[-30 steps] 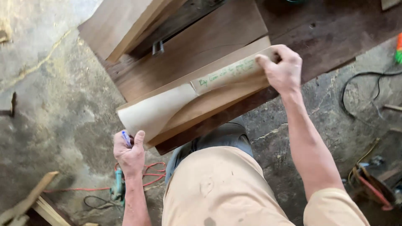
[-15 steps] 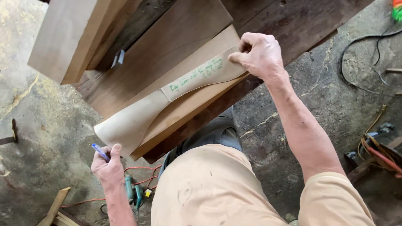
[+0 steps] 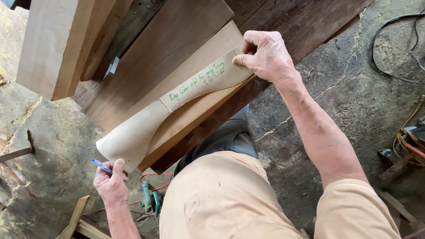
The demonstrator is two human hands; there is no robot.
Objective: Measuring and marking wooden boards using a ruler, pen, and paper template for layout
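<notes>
A long curved pale template point(image 3: 146, 126), thin and paper-like with green handwriting on its upper half, lies across a light wooden board point(image 3: 197, 110). My right hand point(image 3: 265, 55) pinches the template's upper end against the board. My left hand point(image 3: 110, 183) hovers just below the template's wide lower end and grips a blue pen point(image 3: 102, 166), tip pointing up-left. The light board rests on darker brown boards point(image 3: 168, 44).
A thick pale timber block point(image 3: 53, 44) overhangs at upper left. On the concrete floor lie a teal power tool point(image 3: 150, 201) with a red cord, wood offcuts point(image 3: 77, 221) at lower left, black cables point(image 3: 394, 48) upper right, and tangled wires point(image 3: 409, 144) at right.
The view has shifted so the boards sit lower-left in frame. My left hand has pulled away from the template's lower end and the pen now shows clearly. My right hand keeps its pinch.
</notes>
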